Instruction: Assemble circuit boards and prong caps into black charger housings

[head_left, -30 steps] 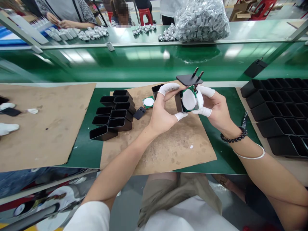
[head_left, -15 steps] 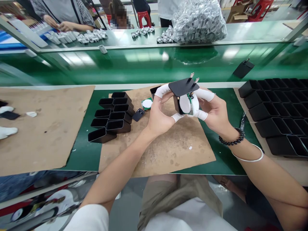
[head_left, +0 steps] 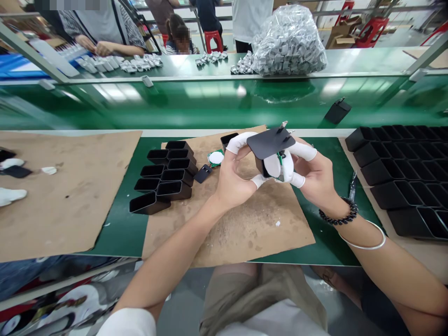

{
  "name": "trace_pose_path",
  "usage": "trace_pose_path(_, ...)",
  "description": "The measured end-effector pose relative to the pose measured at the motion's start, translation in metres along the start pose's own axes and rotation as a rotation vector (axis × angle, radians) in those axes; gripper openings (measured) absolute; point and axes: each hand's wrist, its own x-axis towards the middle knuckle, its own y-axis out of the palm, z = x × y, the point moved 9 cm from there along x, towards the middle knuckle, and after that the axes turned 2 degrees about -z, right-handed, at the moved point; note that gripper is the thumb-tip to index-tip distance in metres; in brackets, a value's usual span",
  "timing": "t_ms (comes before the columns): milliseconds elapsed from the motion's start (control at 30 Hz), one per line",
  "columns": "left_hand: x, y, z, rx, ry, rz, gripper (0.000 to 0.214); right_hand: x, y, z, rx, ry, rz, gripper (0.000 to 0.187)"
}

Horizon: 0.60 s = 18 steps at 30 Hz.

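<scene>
My left hand, with white finger cots on its fingertips, is closed around a black charger housing, mostly hidden behind the cover. My right hand, also in finger cots, pinches a green circuit board with round white pads at the housing's open side. A black plug cover with two metal prongs sits tilted above the board, by the left fingertips. Beyond my left hand, another circuit board with a white pad lies beside a small black cover.
Open black housings stand in rows on the left of the brown cardboard; many more fill the right side. Tweezers lie at right. A black charger rests on the green ledge. Behind are a bag of grey parts and co-workers.
The whole view has tilted slightly, so things sit lower in the picture. Both hands keep their hold on the housing and board, with little change between them.
</scene>
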Motion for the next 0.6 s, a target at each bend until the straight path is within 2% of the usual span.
trace_pose_path(267, -0.002, 0.0, -0.003, 0.045, 0.021, 0.005, 0.076, -0.002, -0.001, 0.001, -0.051, -0.049, -0.003, 0.048)
trace_pose_path(400, 0.0, -0.004, -0.008, -0.074, 0.006, -0.034, 0.073, -0.002, 0.001, 0.006, -0.033, -0.083, 0.004, 0.045)
trace_pose_path(600, 0.003, -0.005, -0.008, -0.208, -0.025, -0.031, 0.078, 0.002, 0.002, 0.012, -0.018, -0.145, 0.025, 0.046)
